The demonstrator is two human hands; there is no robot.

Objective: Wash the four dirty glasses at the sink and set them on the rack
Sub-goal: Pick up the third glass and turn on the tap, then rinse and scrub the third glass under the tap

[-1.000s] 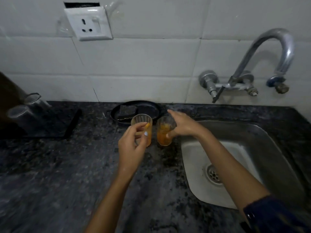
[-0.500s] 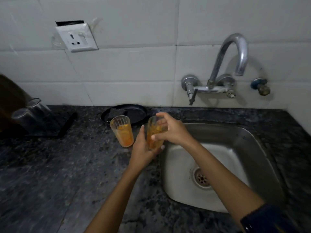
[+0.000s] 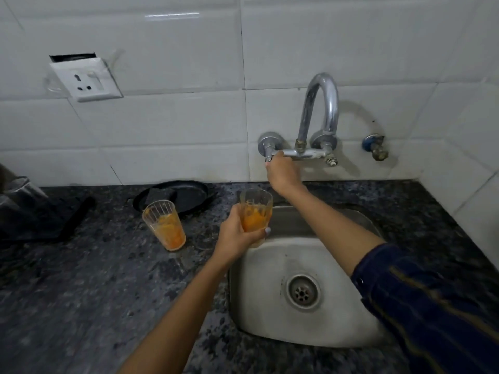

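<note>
Your left hand's fingers curl round the lower half of a clear ribbed drinking glass smeared with orange residue, thumb on the near side, holding it upright above the left rim of the stainless steel sink. Your left hand is raised off the tabletop, the bare forearm running in from the bottom edge.

Your right hand reaches up to the wall, its fingers closed over the left lever of the chrome wall-mounted tap; the fingertips themselves are hidden behind the knuckles. The tap's curved spout arches above the basin, and a dark blue sleeve with thin stripes covers the upper arm at right.

A second clear ribbed glass streaked with orange pulp stands upright on the speckled dark granite tabletop, just left of the held glass and apart from it. Behind it lies a round black plate carrying a dark scrubbing sponge. At the far left edge, a black rack holds what appear to be clear glasses, though blur leaves their number uncertain. A white wall socket is set in the white tiles, and a small blue-capped valve is fixed right of the tap.
</note>
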